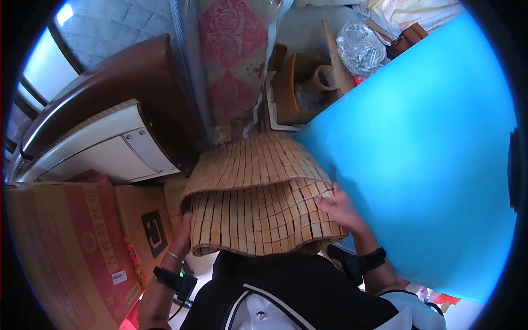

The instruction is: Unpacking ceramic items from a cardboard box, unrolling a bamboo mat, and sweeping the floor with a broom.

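Observation:
A folded mat of small bamboo tiles is held up against the front of my dark top, its layers sagging in curves. At its right edge, my right hand grips the mat, with the thumb on the near face. My left hand is at the mat's left edge, its fingers mostly hidden behind the tiles. Both wrists wear black straps with small devices.
On the right stands a large light-blue surface. Cardboard boxes are stacked at left, below a brown and white headboard-like panel. Ahead are a wrapped floral mattress and an open container holding a vase-like object.

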Available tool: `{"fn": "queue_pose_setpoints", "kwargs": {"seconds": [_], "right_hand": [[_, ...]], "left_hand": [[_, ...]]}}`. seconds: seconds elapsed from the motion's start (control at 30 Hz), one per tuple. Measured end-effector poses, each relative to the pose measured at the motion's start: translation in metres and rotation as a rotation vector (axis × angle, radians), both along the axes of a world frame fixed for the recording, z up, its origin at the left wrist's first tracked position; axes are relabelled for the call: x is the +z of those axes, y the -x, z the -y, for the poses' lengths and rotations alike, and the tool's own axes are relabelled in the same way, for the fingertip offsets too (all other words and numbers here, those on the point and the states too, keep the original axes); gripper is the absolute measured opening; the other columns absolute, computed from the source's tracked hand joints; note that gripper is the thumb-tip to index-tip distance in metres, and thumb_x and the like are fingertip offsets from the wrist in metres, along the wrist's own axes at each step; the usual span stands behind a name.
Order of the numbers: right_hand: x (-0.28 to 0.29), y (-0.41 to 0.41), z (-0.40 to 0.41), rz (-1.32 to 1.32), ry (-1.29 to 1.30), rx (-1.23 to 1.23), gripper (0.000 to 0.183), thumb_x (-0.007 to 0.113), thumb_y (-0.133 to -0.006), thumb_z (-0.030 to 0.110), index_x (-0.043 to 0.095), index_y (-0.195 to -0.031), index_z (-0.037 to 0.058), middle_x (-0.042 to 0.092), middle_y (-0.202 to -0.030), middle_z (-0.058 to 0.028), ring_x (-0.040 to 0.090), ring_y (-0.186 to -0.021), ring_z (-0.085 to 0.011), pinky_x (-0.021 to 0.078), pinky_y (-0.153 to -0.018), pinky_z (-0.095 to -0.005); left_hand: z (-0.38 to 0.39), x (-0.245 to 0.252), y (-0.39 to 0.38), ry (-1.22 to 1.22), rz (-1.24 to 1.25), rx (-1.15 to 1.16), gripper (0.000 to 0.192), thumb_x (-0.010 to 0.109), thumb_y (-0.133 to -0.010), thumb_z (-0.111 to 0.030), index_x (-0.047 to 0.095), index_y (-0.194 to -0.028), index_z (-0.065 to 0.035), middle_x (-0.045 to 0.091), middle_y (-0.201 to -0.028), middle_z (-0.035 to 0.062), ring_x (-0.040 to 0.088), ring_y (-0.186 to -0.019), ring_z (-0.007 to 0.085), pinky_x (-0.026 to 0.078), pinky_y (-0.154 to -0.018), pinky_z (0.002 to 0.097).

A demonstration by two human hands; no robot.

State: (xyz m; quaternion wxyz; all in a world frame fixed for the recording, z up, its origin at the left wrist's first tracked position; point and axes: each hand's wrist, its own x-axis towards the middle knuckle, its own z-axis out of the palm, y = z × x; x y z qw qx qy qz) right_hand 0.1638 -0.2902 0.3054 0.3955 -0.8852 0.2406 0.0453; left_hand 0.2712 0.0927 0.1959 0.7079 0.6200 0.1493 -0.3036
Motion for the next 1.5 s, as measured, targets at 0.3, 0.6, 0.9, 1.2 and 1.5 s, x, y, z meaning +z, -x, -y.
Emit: {"fn": "queue_pose_setpoints", "kwargs": {"seconds": [0.3,0.6,0.9,1.2,1.5], "right_hand": [[0.01,0.004,-0.018,0.209,-0.256,-0.156,0.039,0.06,-0.079,0.014,0.046,-0.111,-0.0049,0.06,-0.096,-0.0134,0.058,-0.085,-0.0194,0.0466,-0.076,-0.0335],[-0.007,0.006,-0.011,0.189,-0.351,-0.205,0.038,0.061,-0.077,0.01,0.05,-0.11,-0.0059,0.06,-0.094,-0.0134,0.058,-0.083,-0.0178,0.0469,-0.074,-0.0312],[-0.038,0.027,-0.005,0.161,-0.242,-0.364,0.039,0.062,-0.075,0.013,0.051,-0.108,-0.006,0.06,-0.094,-0.0146,0.058,-0.082,-0.0191,0.0467,-0.073,-0.0319],[-0.073,0.063,-0.023,0.18,-0.37,-0.651,0.043,0.062,-0.076,0.015,0.05,-0.111,-0.0073,0.059,-0.1,-0.0138,0.056,-0.086,-0.0185,0.0454,-0.076,-0.0306],[-0.024,0.029,-0.037,0.243,-0.552,-0.611,0.044,0.062,-0.078,0.013,0.047,-0.113,-0.0085,0.057,-0.106,-0.0146,0.056,-0.092,-0.0203,0.0449,-0.08,-0.0316]], "left_hand": [[0.0,0.024,-0.051,-0.206,0.267,-0.034,0.051,0.044,-0.083,-0.038,0.059,-0.093,0.009,0.064,-0.083,0.0148,0.061,-0.076,0.0191,0.046,-0.068,0.0293],[0.001,0.041,-0.074,-0.532,0.331,-0.192,0.051,0.041,-0.079,-0.042,0.06,-0.09,0.0047,0.063,-0.081,0.0204,0.062,-0.078,0.0286,0.045,-0.072,0.0364],[0.045,0.067,-0.12,-0.656,0.327,-0.381,0.052,0.041,-0.077,-0.043,0.062,-0.092,0.0026,0.063,-0.084,0.0212,0.062,-0.082,0.0334,0.045,-0.075,0.0367],[0.106,0.108,-0.173,-0.838,0.481,-0.772,0.052,0.037,-0.079,-0.044,0.062,-0.099,-0.0028,0.062,-0.099,0.0178,0.058,-0.096,0.0334,0.042,-0.085,0.0381],[0.093,0.121,-0.196,-0.725,0.409,-0.646,0.044,0.041,-0.079,-0.038,0.062,-0.094,-0.0021,0.064,-0.089,0.0149,0.061,-0.087,0.0266,0.043,-0.079,0.0352]]}}
